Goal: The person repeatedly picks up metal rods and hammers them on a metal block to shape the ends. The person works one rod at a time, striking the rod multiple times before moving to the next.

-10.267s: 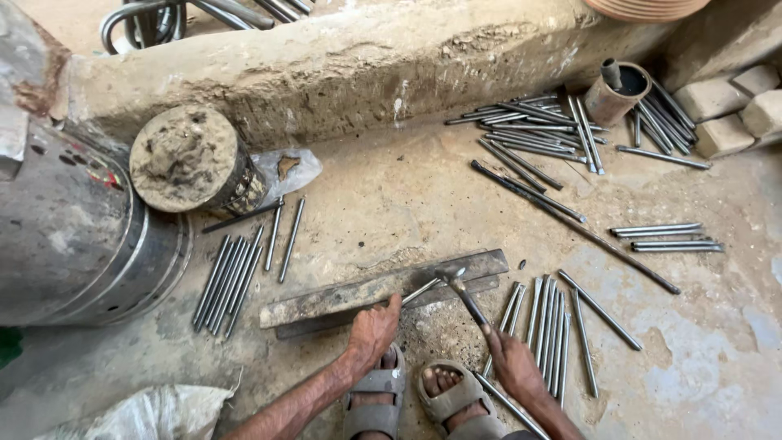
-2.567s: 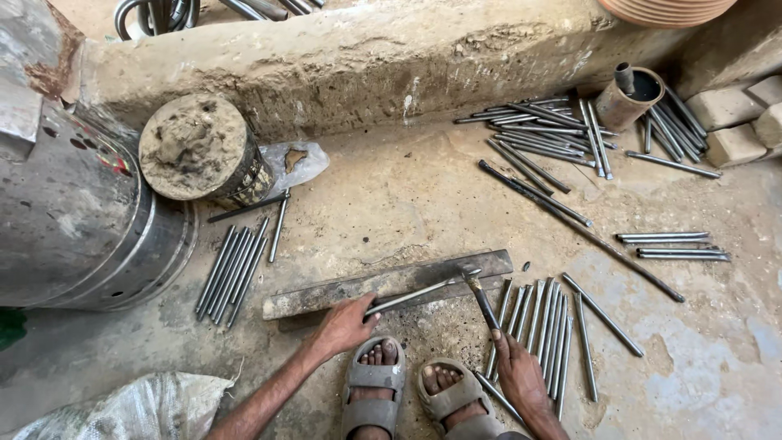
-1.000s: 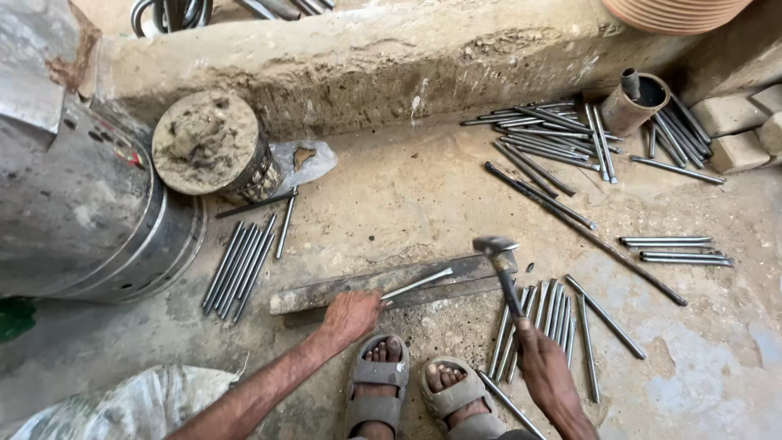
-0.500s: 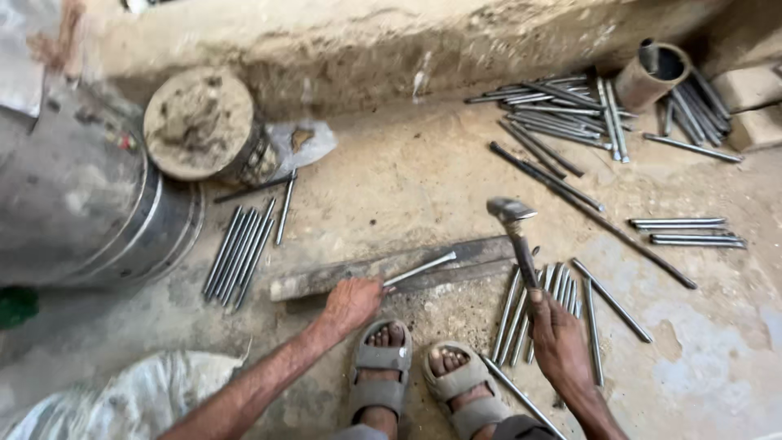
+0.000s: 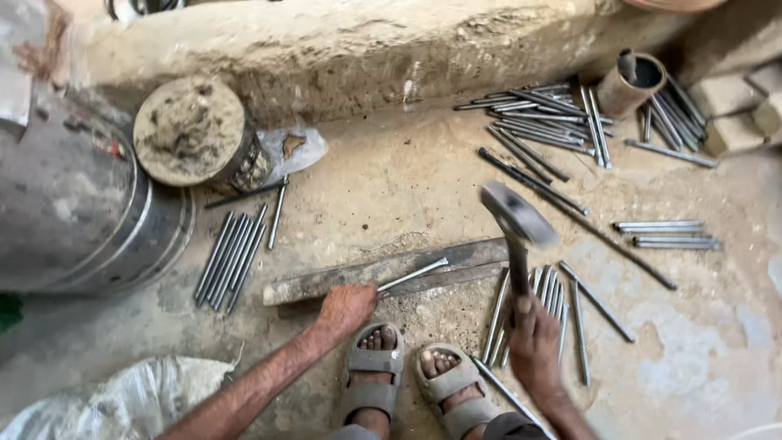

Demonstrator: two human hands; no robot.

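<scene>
Hands gripping: right [image 5: 533, 342] raises hammer [image 5: 518, 218], left [image 5: 346, 308] pins rod [image 5: 413, 275] on bar [image 5: 383, 269]

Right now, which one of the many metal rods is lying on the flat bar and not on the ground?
The single rod held by the left hand: it rests slanted on the flat bar, while all the other rods lie in bundles on the ground.

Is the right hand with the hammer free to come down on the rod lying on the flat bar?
Probably yes: the hammer in the right hand hangs above the rod, nothing between; left hand grips its near end.
</scene>
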